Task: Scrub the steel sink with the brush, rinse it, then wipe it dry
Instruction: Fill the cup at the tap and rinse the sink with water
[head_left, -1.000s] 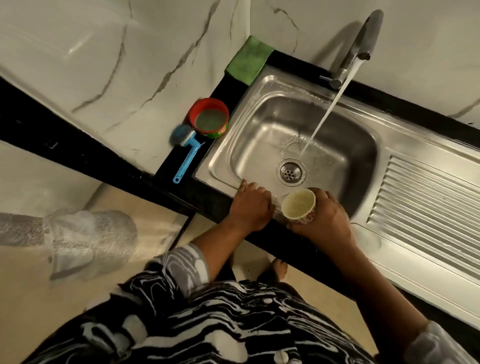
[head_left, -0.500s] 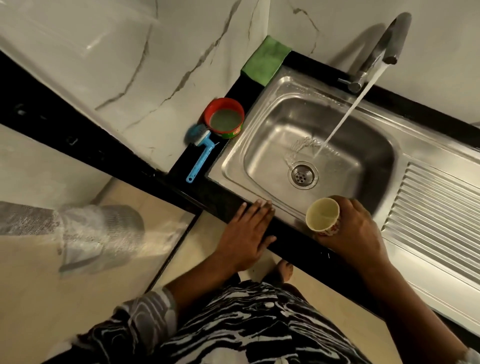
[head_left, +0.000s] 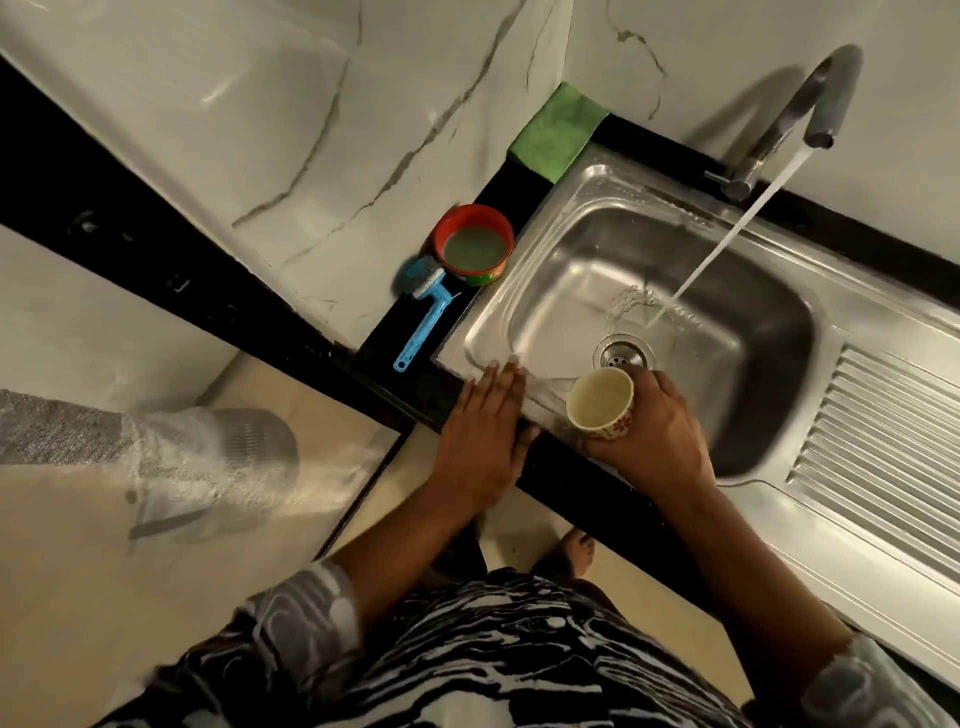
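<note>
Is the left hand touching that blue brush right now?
Apart. The head view shows bare black counter between the blue brush and the left hand, whose straight fingers lie at the sink rim.

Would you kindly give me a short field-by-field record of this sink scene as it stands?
tap: running, stream landing in the steel sink near the drain
left hand: flat on the sink's front rim
right hand: grips a floral cup, upright, over the sink's near edge
brush: blue, lying unheld on the black counter beside a red tub
green cloth: back corner, unheld
</note>
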